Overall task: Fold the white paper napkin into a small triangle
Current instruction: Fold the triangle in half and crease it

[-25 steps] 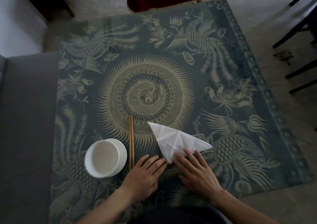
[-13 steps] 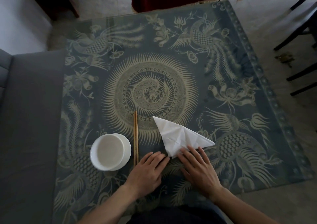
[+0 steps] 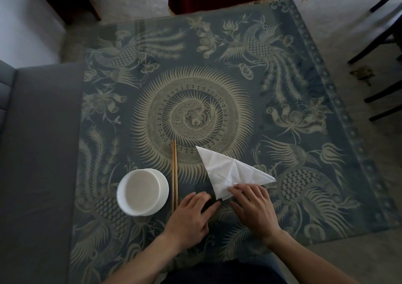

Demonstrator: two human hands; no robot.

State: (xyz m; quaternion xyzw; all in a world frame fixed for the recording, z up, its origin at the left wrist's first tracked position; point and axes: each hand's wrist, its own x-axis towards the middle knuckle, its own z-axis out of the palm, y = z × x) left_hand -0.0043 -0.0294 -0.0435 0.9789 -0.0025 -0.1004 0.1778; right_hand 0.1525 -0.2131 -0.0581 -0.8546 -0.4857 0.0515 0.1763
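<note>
Crinkled, matt white paper for the napkin [image 3: 230, 170], lower centre. Smooth, glossy white ceramic-looking bowl [image 3: 142, 192] at lower left. Plain light wooden chopsticks [image 3: 175, 175] beside. Patterned tablecloth [image 3: 304, 164] faintly sheened, as under glass.

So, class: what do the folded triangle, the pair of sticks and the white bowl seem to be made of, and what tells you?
Napkin: thin matte white paper, going by its many sharp creases and soft wrinkles.
Chopsticks: probably wood or bamboo; slim, tan-brown, without shine.
Bowl: smooth plain white with a thick rim, likely ceramic, though plastic or melamine cannot be ruled out.
</note>
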